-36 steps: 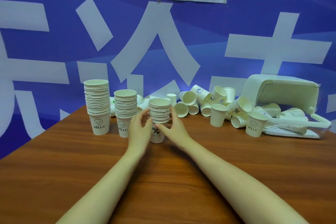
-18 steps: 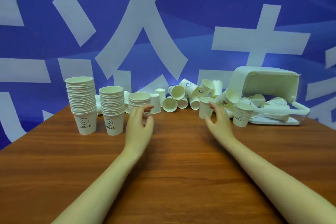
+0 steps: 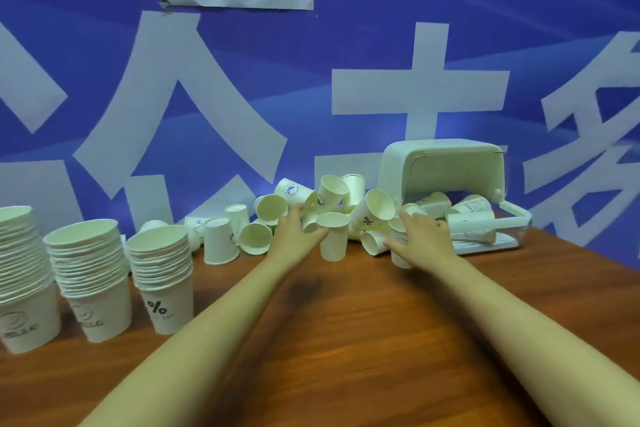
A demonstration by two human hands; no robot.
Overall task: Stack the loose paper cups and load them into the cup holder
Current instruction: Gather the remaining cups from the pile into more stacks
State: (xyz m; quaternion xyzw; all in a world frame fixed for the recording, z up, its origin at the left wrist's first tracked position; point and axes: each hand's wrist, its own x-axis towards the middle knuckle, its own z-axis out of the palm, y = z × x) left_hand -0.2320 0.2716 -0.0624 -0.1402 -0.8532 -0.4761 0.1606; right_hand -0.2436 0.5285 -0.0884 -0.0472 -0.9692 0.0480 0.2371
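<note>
Three stacks of white paper cups stand at the left: a tall stack [image 3: 20, 274], a middle stack [image 3: 90, 274] and a shorter stack [image 3: 162, 270] with a % mark. Loose cups [image 3: 377, 208] lie heaped at the back centre. The white cup holder [image 3: 443, 166] lies on its side at the back right, with a few cups inside it. My left hand [image 3: 294, 236] reaches into the heap with fingers extended, its thumb against an upright cup [image 3: 333, 239]. My right hand [image 3: 420, 239] curls over a loose cup [image 3: 400, 260] in front of the holder.
A clear tray or lid [image 3: 498, 239] sticks out from the holder's mouth onto the wooden table [image 3: 346, 340]. An upright cup [image 3: 220, 243] and tipped cups [image 3: 254, 237] sit between the stacks and the heap. A blue banner wall [image 3: 381, 62] closes off the table's far edge.
Both hands left the % stack and moved right and forward into the loose heap. The left hand reached the upright cup; the right closed over a cup by the holder.
</note>
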